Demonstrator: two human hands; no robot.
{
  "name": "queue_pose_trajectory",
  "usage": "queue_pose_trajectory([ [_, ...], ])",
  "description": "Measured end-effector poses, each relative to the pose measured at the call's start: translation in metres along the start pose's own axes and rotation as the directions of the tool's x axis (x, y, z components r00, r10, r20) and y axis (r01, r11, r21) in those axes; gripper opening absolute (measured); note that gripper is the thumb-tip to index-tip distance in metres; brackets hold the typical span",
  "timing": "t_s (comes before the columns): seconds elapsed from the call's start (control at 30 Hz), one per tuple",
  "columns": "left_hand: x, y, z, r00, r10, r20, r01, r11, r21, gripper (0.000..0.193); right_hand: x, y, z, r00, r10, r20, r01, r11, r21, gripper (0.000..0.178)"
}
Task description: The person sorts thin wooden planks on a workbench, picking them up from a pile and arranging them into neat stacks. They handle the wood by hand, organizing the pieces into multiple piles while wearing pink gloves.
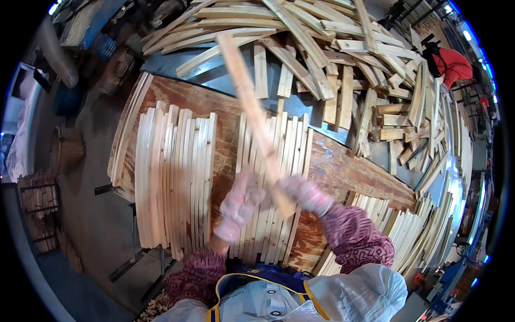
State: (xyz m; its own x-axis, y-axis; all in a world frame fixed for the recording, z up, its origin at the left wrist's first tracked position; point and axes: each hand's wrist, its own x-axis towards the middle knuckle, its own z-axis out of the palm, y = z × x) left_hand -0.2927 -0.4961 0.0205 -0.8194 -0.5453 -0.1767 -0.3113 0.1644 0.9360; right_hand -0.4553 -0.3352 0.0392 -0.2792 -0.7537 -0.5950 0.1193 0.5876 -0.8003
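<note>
A long wooden slat (pixel 251 107), blurred by motion, slants over the table from the far side toward me. My right hand (pixel 306 194), in a pale pinkish glove, grips it near its close end. Just left of the slat is my left hand (pixel 240 206), gloved the same way, with its fingers apart. It hovers over a row of slats (pixel 276 155) laid side by side, and whether it touches them I cannot tell. Farther left lies a second row of slats (pixel 174 177) on the brown plywood tabletop (pixel 225 145).
A large jumbled heap of slats (pixel 322 43) covers the blue-grey surface (pixel 220 70) beyond the plywood. More rows of slats (pixel 370 209) lie at the right. A person in red (pixel 453 65) is at the far right. Stacked wood (pixel 40 209) stands at the left.
</note>
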Motion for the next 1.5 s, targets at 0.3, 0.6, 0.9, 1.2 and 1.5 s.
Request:
queue_pose_trajectory([
  [0.3, -0.035, -0.069, -0.034, 0.984, -0.171, -0.039, 0.166, 0.832, 0.529, 0.060, 0.108, -0.103, -0.148, 0.463, -0.633, -0.620, -0.331, 0.526, -0.784, 0.071],
  [0.6, -0.036, -0.071, -0.031, 0.850, -0.512, 0.125, 0.365, 0.743, 0.562, 0.060, 0.152, -0.078, -0.170, 0.844, -0.124, -0.522, 0.006, 0.975, -0.223, 0.062],
  [0.9, -0.043, -0.089, -0.029, 0.832, -0.545, 0.108, 0.306, 0.613, 0.729, 0.074, 0.009, 0.073, -0.047, 0.987, -0.116, -0.107, 0.120, 0.109, 0.987, 0.056],
  [1.2, 0.029, 0.033, 0.025, 0.904, -0.273, 0.330, 0.425, 0.662, -0.617, 0.071, -0.038, 0.041, 0.055, 0.998, -0.051, -0.022, 0.056, 0.883, 0.465, 0.040],
  [1.5, -0.072, -0.087, -0.040, 0.938, -0.321, -0.129, 0.345, 0.857, 0.383, 0.061, 0.090, -0.044, -0.176, 0.562, -0.358, -0.746, -0.514, 0.555, -0.654, 0.066],
])
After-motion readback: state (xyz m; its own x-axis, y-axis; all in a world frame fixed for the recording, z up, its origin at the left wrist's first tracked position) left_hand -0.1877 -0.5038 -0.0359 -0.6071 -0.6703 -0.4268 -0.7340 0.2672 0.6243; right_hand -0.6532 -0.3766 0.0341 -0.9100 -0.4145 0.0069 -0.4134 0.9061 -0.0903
